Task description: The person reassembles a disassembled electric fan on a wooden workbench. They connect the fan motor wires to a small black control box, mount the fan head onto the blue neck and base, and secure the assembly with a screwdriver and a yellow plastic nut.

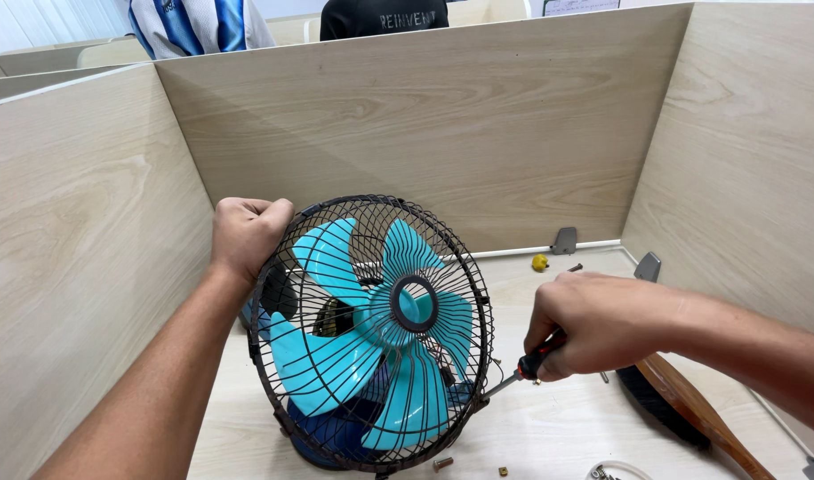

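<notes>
While left hand point(247, 233) clamps fan cage point(371, 333), right hand point(593, 324) grips screwdriver point(522, 369), brush point(691, 409) nearby.

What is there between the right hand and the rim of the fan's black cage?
In the head view, only the screwdriver: its metal shaft runs from the right hand to the lower right rim of the fan cage, over bare desk.

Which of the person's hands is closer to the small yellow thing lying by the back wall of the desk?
Right. The right hand, gripping a red-and-black screwdriver, is just below the small yellow object; the left hand grips the black wire fan guard far across from it.
</notes>
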